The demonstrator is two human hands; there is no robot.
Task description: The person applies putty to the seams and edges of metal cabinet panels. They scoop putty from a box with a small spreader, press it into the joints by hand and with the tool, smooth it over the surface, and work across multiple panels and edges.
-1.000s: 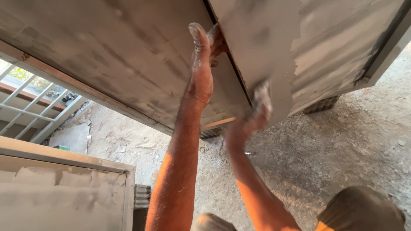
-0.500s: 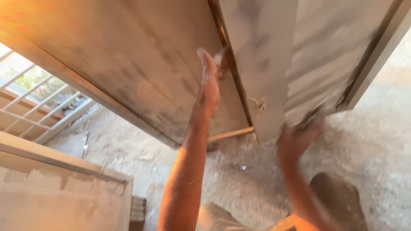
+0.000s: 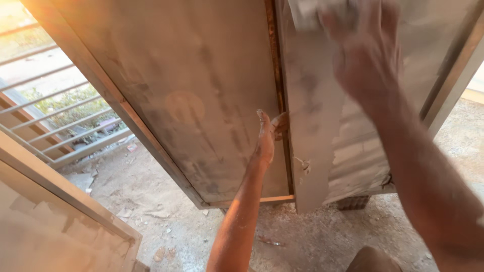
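Presently:
Panels: two flat, dusty grey door panels (image 3: 191,100)
Left hand (image 3: 267,136): clamped on the panel edge
Right hand (image 3: 363,55): blurred; grip cannot be told

The floor (image 3: 151,196) is dusty bare concrete strewn with small chips and debris. At the left, a metal railing (image 3: 55,126) of slanted bars lets in warm, low sunlight, with greenery (image 3: 65,103) beyond it. A pale plastered wall (image 3: 45,231) fills the lower-left corner.
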